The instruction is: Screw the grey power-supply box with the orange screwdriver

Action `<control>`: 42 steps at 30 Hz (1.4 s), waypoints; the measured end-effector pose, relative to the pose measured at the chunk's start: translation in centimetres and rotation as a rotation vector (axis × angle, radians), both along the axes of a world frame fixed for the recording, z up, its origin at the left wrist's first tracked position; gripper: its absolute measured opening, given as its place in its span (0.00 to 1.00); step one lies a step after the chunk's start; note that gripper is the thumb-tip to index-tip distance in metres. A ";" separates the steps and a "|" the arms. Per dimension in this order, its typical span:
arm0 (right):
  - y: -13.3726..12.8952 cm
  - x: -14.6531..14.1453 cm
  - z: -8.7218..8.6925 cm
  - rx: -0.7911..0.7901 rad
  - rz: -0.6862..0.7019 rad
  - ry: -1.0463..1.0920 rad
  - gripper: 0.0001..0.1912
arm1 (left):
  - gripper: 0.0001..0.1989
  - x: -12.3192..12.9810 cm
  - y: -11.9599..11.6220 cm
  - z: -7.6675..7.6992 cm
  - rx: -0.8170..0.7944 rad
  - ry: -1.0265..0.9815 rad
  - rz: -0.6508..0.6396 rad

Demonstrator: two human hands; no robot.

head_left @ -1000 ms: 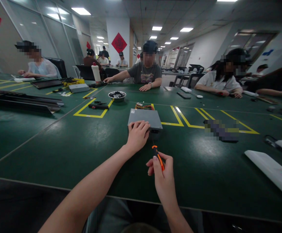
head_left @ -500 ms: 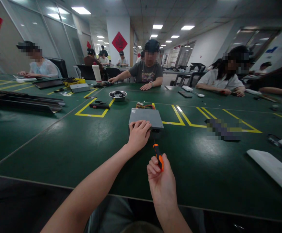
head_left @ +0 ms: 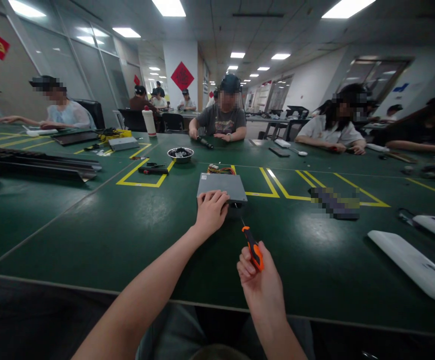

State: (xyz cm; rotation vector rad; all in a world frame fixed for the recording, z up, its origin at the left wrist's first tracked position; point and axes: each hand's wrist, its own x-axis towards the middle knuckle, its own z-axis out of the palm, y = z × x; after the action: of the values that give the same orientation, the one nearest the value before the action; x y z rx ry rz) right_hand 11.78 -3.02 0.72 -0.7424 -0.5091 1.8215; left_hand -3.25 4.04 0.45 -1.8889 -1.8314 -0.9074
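Note:
A grey metal computer power supply [head_left: 227,185] lies on the green table in front of me, its coloured cables [head_left: 220,170] bunched behind it. My left hand [head_left: 212,210] grips its near left part, fingers curved over the top; the thumb is hidden. In my right hand [head_left: 258,265] is a black-and-orange screwdriver [head_left: 254,247], held by the handle with the fingers closed round it. Its thin shaft points up toward the supply's near face, by the socket. The tip appears a little apart from the box.
A metal bowl [head_left: 180,155] of small parts stands beyond, left of the supply. A dark tool [head_left: 153,170] lies inside yellow tape. White devices [head_left: 412,265] lie at right, long dark metal rails [head_left: 37,162] at left. Co-workers sit around the table, one opposite [head_left: 223,117].
My right hand has drawn the screwdriver back and rightward from the power supply. My left hand stays on the box. The co-worker opposite has pulled an arm in, with a dark tool in hand.

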 end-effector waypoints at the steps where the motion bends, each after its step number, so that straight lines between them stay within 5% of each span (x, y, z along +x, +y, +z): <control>1: 0.1 0.4 0.0 0.024 -0.009 -0.027 0.12 | 0.10 0.0 0.0 0.0 0.000 -0.001 0.001; 6: 1.3 2.4 0.1 0.089 -0.086 -0.125 0.11 | 0.10 -0.3 0.1 0.0 -0.003 -0.009 -0.028; 15: 2.1 3.3 -1.2 0.124 -0.025 -0.236 0.12 | 0.14 -0.4 0.0 0.0 -0.021 -0.020 -0.062; 42: 2.6 2.9 -1.7 -0.052 -0.037 -0.181 0.12 | 0.15 -0.4 0.3 -0.2 -0.021 -0.024 -0.068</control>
State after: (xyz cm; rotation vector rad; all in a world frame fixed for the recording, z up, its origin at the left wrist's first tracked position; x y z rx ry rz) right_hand 14.71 -0.44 -0.96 -0.9522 -0.5634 1.7483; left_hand -3.69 4.35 0.20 -1.9724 -1.8066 -0.9404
